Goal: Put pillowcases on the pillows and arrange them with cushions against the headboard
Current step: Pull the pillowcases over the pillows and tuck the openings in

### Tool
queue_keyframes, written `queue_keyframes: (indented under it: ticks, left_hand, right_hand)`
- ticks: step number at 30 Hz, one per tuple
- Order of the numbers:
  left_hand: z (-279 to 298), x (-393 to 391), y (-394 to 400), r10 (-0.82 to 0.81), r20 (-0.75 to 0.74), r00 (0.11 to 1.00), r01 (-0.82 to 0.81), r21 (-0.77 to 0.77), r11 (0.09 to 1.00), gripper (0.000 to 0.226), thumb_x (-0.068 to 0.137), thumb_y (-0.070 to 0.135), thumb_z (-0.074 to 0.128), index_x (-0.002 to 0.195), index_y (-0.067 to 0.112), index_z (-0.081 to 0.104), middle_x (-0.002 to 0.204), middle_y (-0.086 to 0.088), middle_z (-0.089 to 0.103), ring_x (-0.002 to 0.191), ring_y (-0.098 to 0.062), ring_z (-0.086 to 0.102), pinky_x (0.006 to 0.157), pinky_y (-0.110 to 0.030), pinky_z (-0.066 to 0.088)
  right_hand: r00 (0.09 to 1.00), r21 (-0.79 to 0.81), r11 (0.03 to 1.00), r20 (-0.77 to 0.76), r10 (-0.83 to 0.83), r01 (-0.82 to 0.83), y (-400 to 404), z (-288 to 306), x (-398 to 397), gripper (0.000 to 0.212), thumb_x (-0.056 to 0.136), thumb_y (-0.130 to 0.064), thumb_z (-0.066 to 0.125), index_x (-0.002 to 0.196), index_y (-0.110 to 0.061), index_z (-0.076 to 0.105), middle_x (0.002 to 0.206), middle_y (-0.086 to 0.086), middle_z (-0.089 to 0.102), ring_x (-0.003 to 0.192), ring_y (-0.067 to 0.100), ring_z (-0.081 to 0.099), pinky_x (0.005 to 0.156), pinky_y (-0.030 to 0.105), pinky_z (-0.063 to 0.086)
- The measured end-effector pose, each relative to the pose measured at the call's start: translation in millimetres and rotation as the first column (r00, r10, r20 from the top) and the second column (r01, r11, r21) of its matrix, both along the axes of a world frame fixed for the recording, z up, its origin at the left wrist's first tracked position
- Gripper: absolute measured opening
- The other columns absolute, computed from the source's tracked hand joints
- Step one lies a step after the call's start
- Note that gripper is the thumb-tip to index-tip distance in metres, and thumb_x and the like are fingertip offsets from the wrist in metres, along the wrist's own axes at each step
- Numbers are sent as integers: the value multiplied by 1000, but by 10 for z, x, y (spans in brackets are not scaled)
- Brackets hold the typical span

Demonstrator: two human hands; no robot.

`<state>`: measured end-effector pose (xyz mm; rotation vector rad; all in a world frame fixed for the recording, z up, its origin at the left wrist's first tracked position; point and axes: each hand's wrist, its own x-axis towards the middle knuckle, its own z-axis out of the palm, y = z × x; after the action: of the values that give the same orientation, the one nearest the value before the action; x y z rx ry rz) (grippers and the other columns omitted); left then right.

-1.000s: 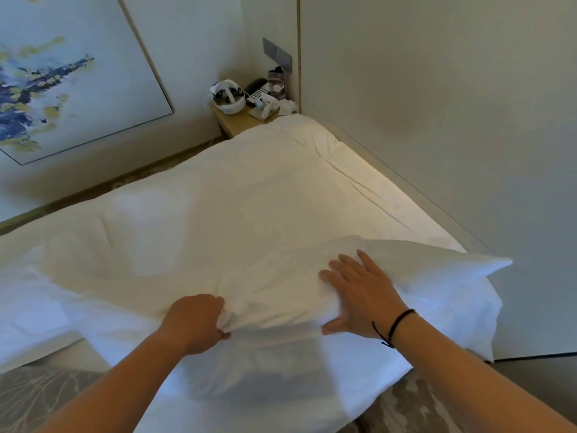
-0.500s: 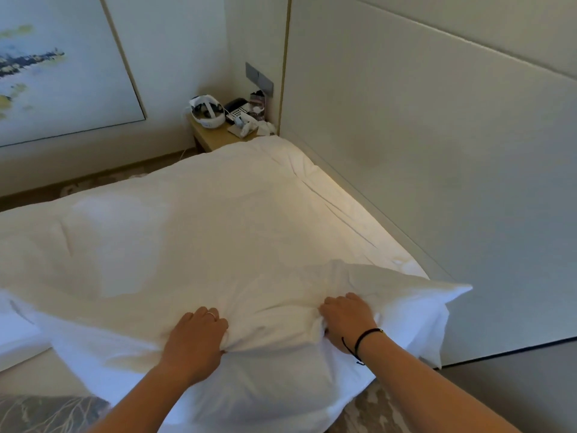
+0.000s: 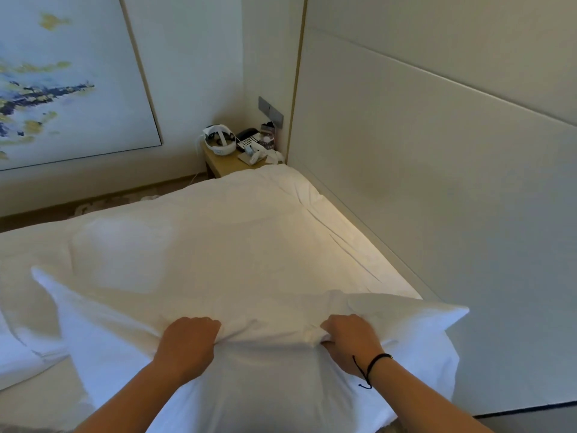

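Observation:
A white pillow in a white pillowcase (image 3: 271,398) lies across the near end of the bed (image 3: 218,239), its right corner pointing toward the padded headboard (image 3: 421,182). My left hand (image 3: 187,345) grips a bunch of the pillowcase fabric along the pillow's top edge. My right hand (image 3: 349,342), with a black cord at the wrist, grips the same edge a little to the right, fingers curled into the cloth. No cushions are in view.
A wooden nightstand (image 3: 228,162) in the far corner carries a white headset (image 3: 218,143), a telephone (image 3: 248,140) and small items. A large painting (image 3: 62,82) hangs on the left wall. More white bedding (image 3: 18,348) lies at the left edge.
My right hand went from lying flat on the pillow to curling into the pillowcase fabric. Both hands now bunch the top edge, and the view has tilted up toward the headboard.

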<state>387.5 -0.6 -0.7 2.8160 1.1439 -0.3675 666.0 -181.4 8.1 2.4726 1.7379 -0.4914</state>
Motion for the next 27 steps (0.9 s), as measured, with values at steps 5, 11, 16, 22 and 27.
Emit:
queue_keyframes:
  ticks: [5, 11, 16, 22, 27]
  left_hand:
    - [588, 790, 495, -26, 19, 999, 23, 143, 989, 17, 83, 27, 49, 95, 29, 62, 95, 6, 68, 86, -20, 61, 66, -30, 38]
    - [1334, 2478, 1085, -172, 131, 976, 141, 218, 966, 24, 95, 33, 47, 108, 40, 66, 114, 15, 68, 110, -9, 57, 117, -34, 20]
    - [1712, 4026, 1391, -222, 136, 965, 162, 357, 920, 34, 100, 33, 37, 125, 40, 60, 127, 9, 63, 127, -15, 48, 120, -46, 2]
    - [925, 5222, 785, -214, 123, 969, 213, 25, 977, 74, 92, 58, 48, 153, 31, 15, 164, 4, 13, 150, -22, 11, 119, -47, 18]
    - [-125, 5234, 265, -184, -14, 983, 172, -299, 939, 89, 87, 62, 51, 154, 38, -3, 164, 5, -10, 150, -21, 7, 116, -45, 26]
  right_hand:
    - [993, 148, 986, -104, -59, 74, 185, 379, 622, 29, 95, -47, 46, 92, -25, 65, 96, -5, 62, 86, 21, 60, 70, 31, 44]
    - [979, 331, 923, -122, -163, 195, 136, 944, 1658, 30, 96, -49, 43, 94, -26, 63, 92, -8, 61, 83, 19, 59, 70, 30, 45]
    - [961, 470, 845, -32, -274, 256, 303, 1212, 2571, 26, 94, -47, 41, 83, -28, 55, 75, -9, 48, 66, 17, 49, 57, 31, 36]
    - [857, 324, 802, -67, -510, 503, 680, 617, 3845, 29, 99, -35, 37, 97, -21, 62, 96, 1, 63, 87, 28, 61, 70, 34, 45]
    - [823, 160, 812, -13, -567, 562, 603, -79, 4212, 44, 101, -49, 23, 110, -21, 55, 104, 1, 64, 95, 25, 61, 85, 40, 44]
